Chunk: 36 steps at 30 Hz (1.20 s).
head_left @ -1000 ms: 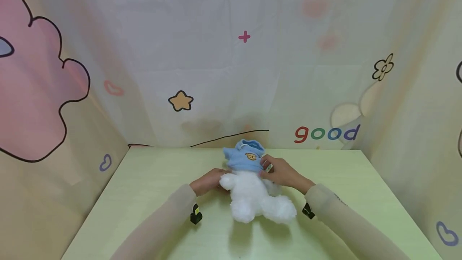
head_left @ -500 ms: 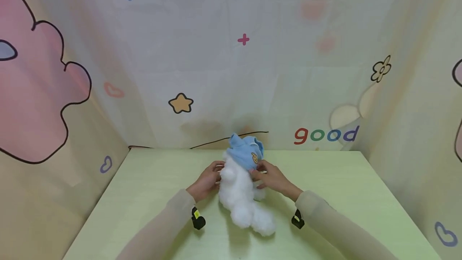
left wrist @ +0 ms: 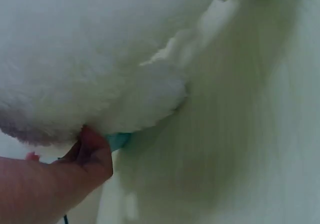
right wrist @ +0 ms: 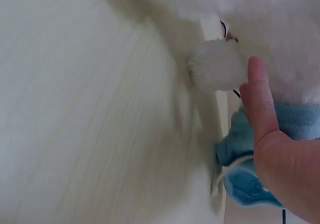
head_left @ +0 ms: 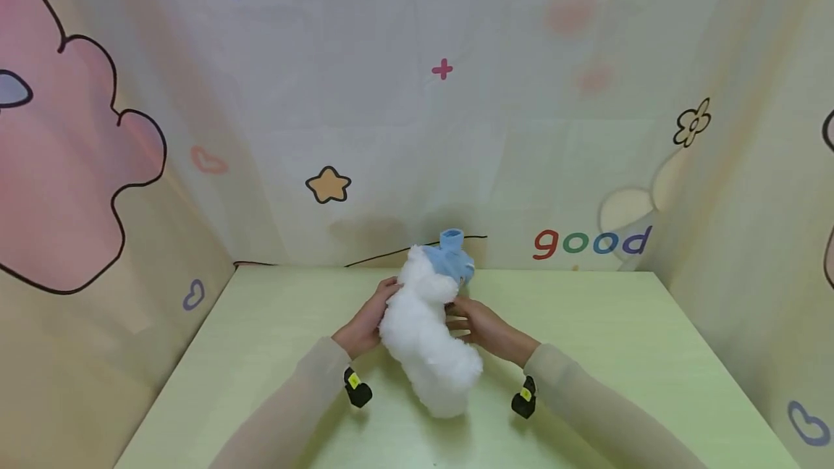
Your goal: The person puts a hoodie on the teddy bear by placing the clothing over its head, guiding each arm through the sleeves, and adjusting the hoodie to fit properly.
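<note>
A fluffy white plush toy (head_left: 423,331) leans near the table's far edge, its side and back toward the head camera. Its upper end is covered by a small light blue hoodie (head_left: 448,260), whose sleeve points up. My left hand (head_left: 366,318) holds the toy's left side; in the left wrist view, thumb and fingers pinch the white fur (left wrist: 125,93). On the other side is my right hand (head_left: 490,330), its fingers extended along the toy. A pale cord (right wrist: 235,166) hangs by the hoodie's opening in the right wrist view.
The pale green table (head_left: 260,353) ends at a printed cloth backdrop (head_left: 391,93). Cloth walls rise at left and right. Black wrist cameras (head_left: 357,389) hang below both sleeves.
The plush toy has turned from front-facing to side and back, and its hoodie end has risen. My left hand has moved up along its side; the right has shifted slightly left.
</note>
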Available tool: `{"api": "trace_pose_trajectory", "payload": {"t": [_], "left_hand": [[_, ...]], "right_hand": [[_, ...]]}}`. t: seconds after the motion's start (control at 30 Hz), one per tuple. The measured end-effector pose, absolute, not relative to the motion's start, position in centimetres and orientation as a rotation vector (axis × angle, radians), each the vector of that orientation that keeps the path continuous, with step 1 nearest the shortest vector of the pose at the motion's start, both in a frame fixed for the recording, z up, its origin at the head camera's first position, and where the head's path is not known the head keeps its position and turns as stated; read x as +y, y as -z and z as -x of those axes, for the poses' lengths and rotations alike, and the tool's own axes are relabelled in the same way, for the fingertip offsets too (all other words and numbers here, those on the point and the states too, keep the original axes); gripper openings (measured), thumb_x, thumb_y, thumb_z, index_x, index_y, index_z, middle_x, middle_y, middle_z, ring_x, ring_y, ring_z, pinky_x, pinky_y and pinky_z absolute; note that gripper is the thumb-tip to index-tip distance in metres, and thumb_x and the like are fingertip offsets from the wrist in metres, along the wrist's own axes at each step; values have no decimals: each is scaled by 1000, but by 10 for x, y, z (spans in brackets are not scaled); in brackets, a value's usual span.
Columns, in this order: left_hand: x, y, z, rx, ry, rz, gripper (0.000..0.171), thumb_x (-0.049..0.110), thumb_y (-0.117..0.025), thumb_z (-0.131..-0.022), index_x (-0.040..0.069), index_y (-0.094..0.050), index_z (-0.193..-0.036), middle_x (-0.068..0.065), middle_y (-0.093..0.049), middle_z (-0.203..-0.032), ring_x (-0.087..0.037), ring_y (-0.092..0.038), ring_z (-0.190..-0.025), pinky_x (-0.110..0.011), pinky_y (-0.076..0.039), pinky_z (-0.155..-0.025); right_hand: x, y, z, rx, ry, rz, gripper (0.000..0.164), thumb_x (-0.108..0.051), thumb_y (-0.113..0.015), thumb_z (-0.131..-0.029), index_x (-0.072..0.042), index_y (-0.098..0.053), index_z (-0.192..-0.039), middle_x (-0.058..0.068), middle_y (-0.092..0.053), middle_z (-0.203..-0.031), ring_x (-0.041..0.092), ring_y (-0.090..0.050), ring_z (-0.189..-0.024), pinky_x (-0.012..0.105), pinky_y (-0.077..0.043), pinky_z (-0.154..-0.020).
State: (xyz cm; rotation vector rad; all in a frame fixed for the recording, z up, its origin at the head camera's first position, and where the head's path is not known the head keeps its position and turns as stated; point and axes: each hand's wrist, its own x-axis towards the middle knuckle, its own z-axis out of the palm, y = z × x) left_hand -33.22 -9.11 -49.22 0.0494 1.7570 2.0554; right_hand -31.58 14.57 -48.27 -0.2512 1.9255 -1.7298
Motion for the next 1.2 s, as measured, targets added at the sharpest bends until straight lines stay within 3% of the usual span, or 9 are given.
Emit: {"api": "trace_pose_trajectory", "payload": {"t": [0.13,0.27,0.37,0.47,0.67,0.77,0.93,1.1,1.2], "left_hand": [[-93,485,334,1909,-1971,-7,54,48,-54,-88,30,-35,-135,-5,-43,-132,-19,-49,-107,-31,-45,-83],[-89,477,332,2140,-1838,-3,53,53,-57,-85,27,-43,-130,-6,-54,-119,-16,-57,-92,-28,-48,-72],[-86,470,327,2271,-1753,0,48,51,-55,-88,28,-47,-129,-5,-59,-111,-15,-57,-86,-28,-46,-68],[-86,467,324,2316,-1711,-23,40,42,-51,-92,29,-49,-130,-6,-61,-112,-17,-59,-89,-34,-45,-71],[-85,476,327,2395,-1590,-201,26,31,-57,-92,25,-60,-116,-3,-63,-114,-17,-60,-98,-36,-46,-81],[-82,480,331,2465,-1553,-289,25,31,-59,-91,21,-59,-113,-4,-61,-113,-18,-57,-101,-33,-47,-82],[-77,484,342,2423,-1644,-263,49,34,-60,-90,18,-44,-133,-7,-50,-129,-26,-51,-119,-40,-46,-93],[-75,484,351,2395,-1597,-286,59,40,-63,-86,18,-42,-138,-5,-47,-136,-26,-47,-127,-41,-45,-96],[-74,484,354,2418,-1514,-324,57,39,-64,-86,18,-46,-136,-4,-49,-135,-24,-49,-124,-39,-47,-93]], "right_hand": [[148,479,317,2172,1638,147,56,-55,-42,-92,-6,-58,-113,15,-63,-112,26,-66,-91,33,-52,-63],[153,475,321,2567,1542,152,20,-24,-51,-91,-5,-59,-93,12,-62,-84,21,-60,-69,28,-45,-55],[160,473,326,2632,1566,241,16,-18,-54,-92,-5,-57,-100,10,-61,-93,18,-58,-81,26,-46,-67],[171,468,331,2432,1640,218,34,-35,-51,-94,-6,-57,-112,11,-61,-112,19,-59,-100,29,-49,-77],[187,457,335,2510,1486,61,54,-60,-49,-87,-12,-54,-112,10,-61,-111,22,-63,-88,35,-50,-62],[186,453,338,2644,1416,127,54,-57,-52,-88,-13,-46,-120,12,-53,-119,27,-59,-93,40,-53,-64],[183,453,352,2668,1330,259,53,-46,-53,-91,-15,-43,-133,13,-44,-136,29,-54,-112,42,-55,-73],[191,457,362,2467,1309,256,37,-32,-52,-95,-19,-49,-129,10,-45,-136,23,-57,-105,40,-53,-80],[198,458,367,2308,1378,259,39,-26,-55,-93,-17,-46,-131,13,-44,-132,22,-57,-101,42,-53,-83]]}}
